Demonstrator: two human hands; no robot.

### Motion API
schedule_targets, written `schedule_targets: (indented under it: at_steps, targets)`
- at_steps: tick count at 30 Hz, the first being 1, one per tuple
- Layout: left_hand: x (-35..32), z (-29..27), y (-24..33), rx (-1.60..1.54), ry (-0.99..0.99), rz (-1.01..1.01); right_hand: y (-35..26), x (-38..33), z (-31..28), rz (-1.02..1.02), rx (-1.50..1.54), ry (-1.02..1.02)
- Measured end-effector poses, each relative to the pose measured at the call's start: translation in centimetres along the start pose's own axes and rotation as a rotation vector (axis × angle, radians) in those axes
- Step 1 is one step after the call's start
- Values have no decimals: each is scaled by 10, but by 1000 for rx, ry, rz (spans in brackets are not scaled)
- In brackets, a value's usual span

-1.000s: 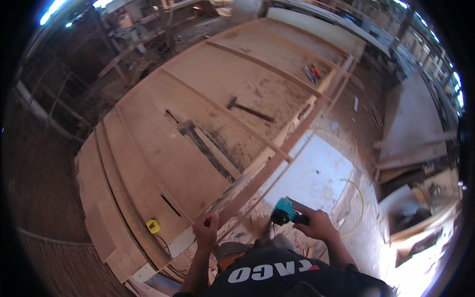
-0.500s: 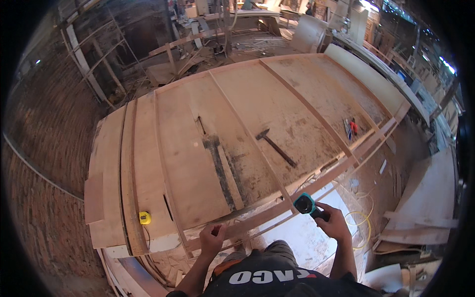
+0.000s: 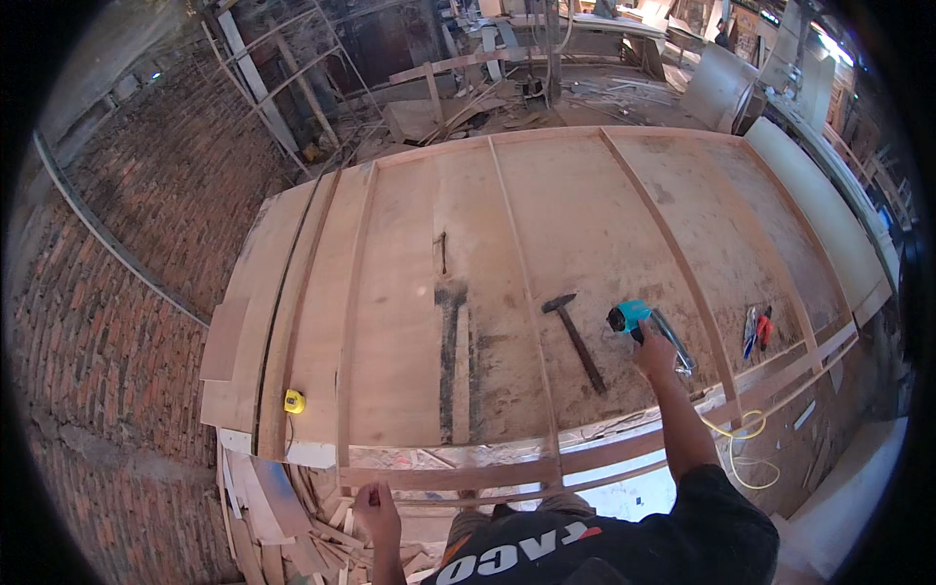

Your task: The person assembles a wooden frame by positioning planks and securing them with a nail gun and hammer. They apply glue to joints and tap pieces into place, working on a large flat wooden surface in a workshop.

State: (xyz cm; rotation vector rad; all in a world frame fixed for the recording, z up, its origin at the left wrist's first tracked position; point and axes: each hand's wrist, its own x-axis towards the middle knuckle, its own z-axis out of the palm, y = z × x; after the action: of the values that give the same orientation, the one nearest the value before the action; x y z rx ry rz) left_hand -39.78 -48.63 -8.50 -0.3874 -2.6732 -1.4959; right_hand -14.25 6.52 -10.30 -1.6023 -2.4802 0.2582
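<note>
My right hand point(image 3: 655, 353) is wrapped round the handle of a teal nail gun point(image 3: 634, 314), held over the right half of a large wooden panel point(image 3: 400, 322). The silver magazine of the gun points toward the near right. Near the panel's front edge, my left hand point(image 3: 378, 515) is low, its fingers curled together. What it holds, if anything, is hidden. It is closest to the front rail point(image 3: 439, 477) of a wooden frame whose slats cross the panel. A hammer point(image 3: 577, 341) lies left of the gun.
Red-handled pliers point(image 3: 764, 328) lie at the right of the panel. A yellow tape measure point(image 3: 293, 401) sits at its left. A yellow air hose point(image 3: 749, 484) coils by the right front edge. Wood offcuts point(image 3: 322, 531) litter the near left floor. A brick wall point(image 3: 117, 331) stands left.
My right hand has carried the nail gun forward from the front rail to over the panel. My left hand has drawn back toward me. The view has shifted left.
</note>
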Motion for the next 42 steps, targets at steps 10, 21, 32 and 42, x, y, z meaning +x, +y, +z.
schedule_targets:
  at_steps: [10,21,32,42]
  targets:
    - [-130,-1,-40,134,84,-373,-50,14,108,-77,54,-169]
    - [-151,-44,-123,9,-37,-497,-61,36,129,-366,289,-198]
    - [-95,-106,-149,-526,-136,-838,-305,-124,-7,-285,978,-331]
    - [-54,-23,-163,-817,-116,-886,-567,-193,16,-1415,202,-881]
